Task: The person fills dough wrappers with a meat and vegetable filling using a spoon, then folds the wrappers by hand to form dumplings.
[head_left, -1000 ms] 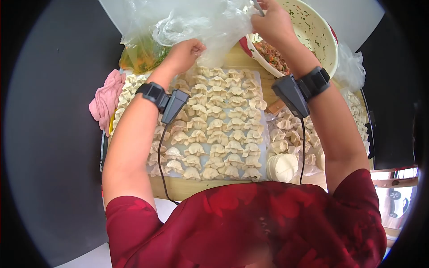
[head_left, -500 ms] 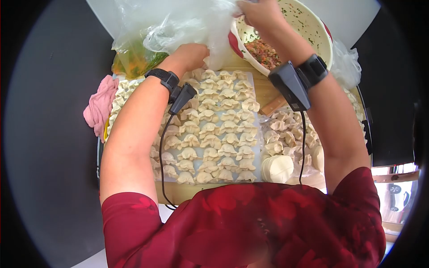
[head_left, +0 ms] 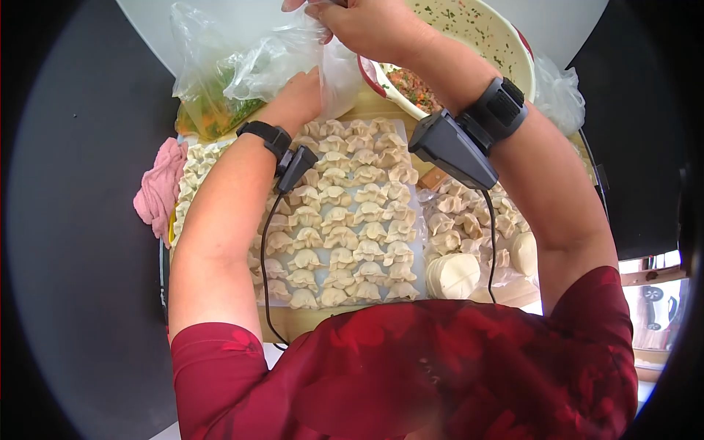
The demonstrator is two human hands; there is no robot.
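My right hand (head_left: 367, 29) is at the top of the view, its fingers pinched on the gathered upper part of a clear plastic bag (head_left: 339, 81). Something dark shows at these fingers, too cut off by the frame edge to name. Lower down, my left hand (head_left: 299, 97) is curled against the side of that bag; its fingertips are partly hidden. Just below it, rows of folded dumplings (head_left: 341, 216) cover a pale board (head_left: 412, 147). Left of the hands lies another clear bag (head_left: 213, 103) with something green and orange inside.
A white bowl with red handles (head_left: 513, 44) holds minced filling (head_left: 414, 89) at the back right. Round dough wrappers (head_left: 453, 276) are stacked near more dumplings (head_left: 466, 213) at right. A pink cloth (head_left: 160, 183) lies at the left edge; a crumpled bag (head_left: 561, 95) sits beyond the bowl.
My right hand has moved left and away from the bowl, toward the bag above my left hand. My left hand has shifted slightly left. The plastic now hangs narrower and more gathered.
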